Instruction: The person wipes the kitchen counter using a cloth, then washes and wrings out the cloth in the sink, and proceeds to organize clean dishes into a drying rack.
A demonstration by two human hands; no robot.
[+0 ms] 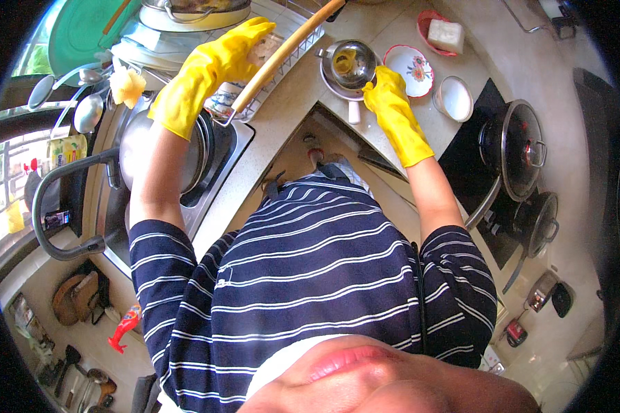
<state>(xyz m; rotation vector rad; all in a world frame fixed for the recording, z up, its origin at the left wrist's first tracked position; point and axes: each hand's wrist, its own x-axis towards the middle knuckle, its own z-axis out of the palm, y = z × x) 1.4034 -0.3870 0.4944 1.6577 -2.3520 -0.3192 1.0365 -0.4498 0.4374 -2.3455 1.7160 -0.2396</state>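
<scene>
My left hand (232, 54), in a yellow rubber glove, reaches into a wire dish rack (258, 106) with a wooden rail (289, 54). Beside its fingers is a clear, textured piece of dishware (265, 49); the rail and the glove hide how it is held. A blue-and-white patterned dish (226, 97) rests below that hand in the rack. My right hand (386, 93), gloved too, grips the near right side of a shiny steel cup (359, 67). The cup is tilted over a small white pan with a pale handle (354, 111).
Right of the pan are a flower-patterned dish (411, 69), a red dish holding a white block (445, 36) and a white-lined bowl (454, 98). Lidded pans (522, 149) occupy the black hob. At left, a dark faucet (44, 206) arches beside the sink, which holds a large round metal lid or pan (134, 139).
</scene>
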